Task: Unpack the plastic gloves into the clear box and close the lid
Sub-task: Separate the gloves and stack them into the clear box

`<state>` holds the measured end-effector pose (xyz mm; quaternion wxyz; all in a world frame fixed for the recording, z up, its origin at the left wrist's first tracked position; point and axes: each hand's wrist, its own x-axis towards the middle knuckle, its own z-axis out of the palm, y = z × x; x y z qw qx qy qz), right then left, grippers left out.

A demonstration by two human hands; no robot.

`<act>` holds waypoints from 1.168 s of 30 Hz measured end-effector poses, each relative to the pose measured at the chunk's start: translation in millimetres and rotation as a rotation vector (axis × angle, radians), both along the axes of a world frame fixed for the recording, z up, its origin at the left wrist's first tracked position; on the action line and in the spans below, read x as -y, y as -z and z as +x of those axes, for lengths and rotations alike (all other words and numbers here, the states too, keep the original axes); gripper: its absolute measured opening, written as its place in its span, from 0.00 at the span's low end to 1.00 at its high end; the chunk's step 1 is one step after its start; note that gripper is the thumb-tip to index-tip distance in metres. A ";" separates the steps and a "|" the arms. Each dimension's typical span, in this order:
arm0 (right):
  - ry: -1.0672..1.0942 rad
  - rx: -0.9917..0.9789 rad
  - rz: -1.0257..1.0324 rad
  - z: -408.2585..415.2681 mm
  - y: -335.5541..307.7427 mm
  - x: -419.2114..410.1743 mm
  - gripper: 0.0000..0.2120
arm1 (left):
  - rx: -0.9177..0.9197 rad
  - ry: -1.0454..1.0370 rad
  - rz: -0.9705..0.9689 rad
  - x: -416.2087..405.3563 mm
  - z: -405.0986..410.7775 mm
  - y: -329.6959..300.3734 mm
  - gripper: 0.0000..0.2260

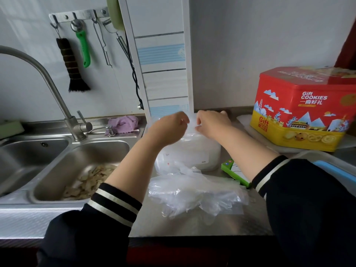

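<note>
Both hands pinch clear plastic above the box.
Left hand [171, 126] and right hand [210, 122] grip the sheet [191, 122]; the box [192, 153] sits at 6 o'clock beneath them, loose gloves [192, 193] farther toward 6 o'clock, long axis 9-to-3, equally near both hands.

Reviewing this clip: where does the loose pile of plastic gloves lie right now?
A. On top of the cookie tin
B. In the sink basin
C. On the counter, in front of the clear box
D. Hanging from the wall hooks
C: the plastic gloves lie spread on the steel counter, nearer the camera than the clear box.
</note>
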<state>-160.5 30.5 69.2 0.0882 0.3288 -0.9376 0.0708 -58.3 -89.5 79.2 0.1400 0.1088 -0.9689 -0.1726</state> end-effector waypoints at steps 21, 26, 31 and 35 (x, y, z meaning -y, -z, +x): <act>-0.261 0.432 -1.201 43.1 12.9 -90.9 0.04 | -0.184 -0.265 -0.404 18.6 17.4 30.4 0.15; -0.410 0.587 -0.562 81.3 28.2 -98.4 0.12 | -0.736 -0.131 -0.269 5.5 39.9 36.2 0.11; -0.289 0.401 -0.072 96.9 65.1 -94.2 0.32 | -0.592 0.102 0.150 -44.3 62.2 80.1 0.13; -0.151 0.556 -0.298 94.2 75.4 -87.8 0.36 | -0.457 0.169 0.121 -49.4 62.5 118.4 0.14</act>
